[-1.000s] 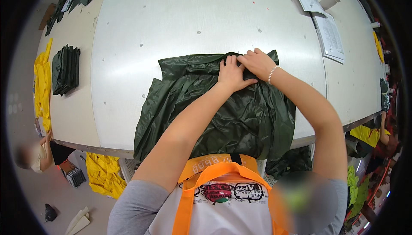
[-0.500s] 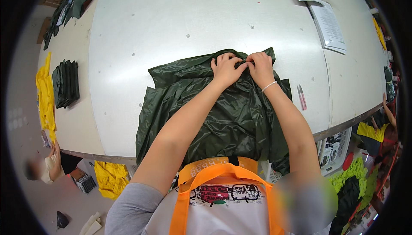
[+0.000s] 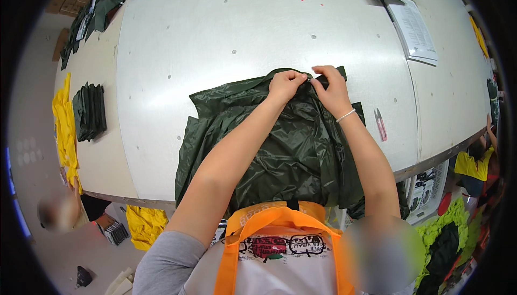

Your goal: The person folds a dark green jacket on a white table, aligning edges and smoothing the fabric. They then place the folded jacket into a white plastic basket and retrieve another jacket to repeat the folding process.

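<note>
I have the dark green, glossy, crumpled fabric piece (image 3: 285, 152) spread on the pale, smooth, flat-topped table (image 3: 188, 42), its lower part reaching the near edge by the body. At its far edge, my bare left hand (image 3: 285, 86) has thumb and forefinger pinched together on the material. My bare right hand (image 3: 334, 93), with a beaded white bracelet (image 3: 346, 115) at the wrist, sits just beside it, thumb and forefinger parted; I cannot tell whether the thumb presses the cloth. A tiny pale speck (image 3: 309, 79) shows between the hands, too small for me to identify.

To work this spot well, I judge the left pinch should stay firm and close to the speck, while the right fingertips grip lightly opposite. The glossy cloth looks slippery, so I would keep loose folds out of the pinch and avoid tugging. The pink-handled metal snips (image 3: 381, 125) lie clear to the right.
</note>
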### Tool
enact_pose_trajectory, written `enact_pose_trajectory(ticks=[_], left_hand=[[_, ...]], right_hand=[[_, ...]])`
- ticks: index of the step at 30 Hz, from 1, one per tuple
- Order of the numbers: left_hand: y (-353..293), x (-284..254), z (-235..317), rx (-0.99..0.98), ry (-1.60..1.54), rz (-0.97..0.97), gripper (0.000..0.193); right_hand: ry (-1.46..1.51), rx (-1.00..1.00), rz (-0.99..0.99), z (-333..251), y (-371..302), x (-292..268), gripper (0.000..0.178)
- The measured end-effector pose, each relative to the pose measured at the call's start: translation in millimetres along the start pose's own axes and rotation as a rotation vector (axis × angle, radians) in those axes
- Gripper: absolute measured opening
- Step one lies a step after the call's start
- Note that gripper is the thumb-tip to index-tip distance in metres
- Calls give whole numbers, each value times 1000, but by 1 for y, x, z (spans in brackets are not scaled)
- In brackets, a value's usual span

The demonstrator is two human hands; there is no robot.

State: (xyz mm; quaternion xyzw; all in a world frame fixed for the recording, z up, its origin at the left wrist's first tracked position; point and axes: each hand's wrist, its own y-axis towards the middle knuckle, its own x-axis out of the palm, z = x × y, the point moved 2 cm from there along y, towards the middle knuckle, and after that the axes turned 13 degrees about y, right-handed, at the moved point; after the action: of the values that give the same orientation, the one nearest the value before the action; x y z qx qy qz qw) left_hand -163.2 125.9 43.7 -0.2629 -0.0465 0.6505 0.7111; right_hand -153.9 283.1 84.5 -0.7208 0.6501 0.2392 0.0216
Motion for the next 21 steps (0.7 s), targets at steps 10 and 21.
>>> enact_pose_trajectory(ticks=[10,21], left_hand=[[-24,-15,32,103,467,326,19],[-45,-8,48,398,739,462,17]], right_hand=[[-350,-118,-43,-6,4,0,4],[-414,-129,-143,-25,11,14,9]])
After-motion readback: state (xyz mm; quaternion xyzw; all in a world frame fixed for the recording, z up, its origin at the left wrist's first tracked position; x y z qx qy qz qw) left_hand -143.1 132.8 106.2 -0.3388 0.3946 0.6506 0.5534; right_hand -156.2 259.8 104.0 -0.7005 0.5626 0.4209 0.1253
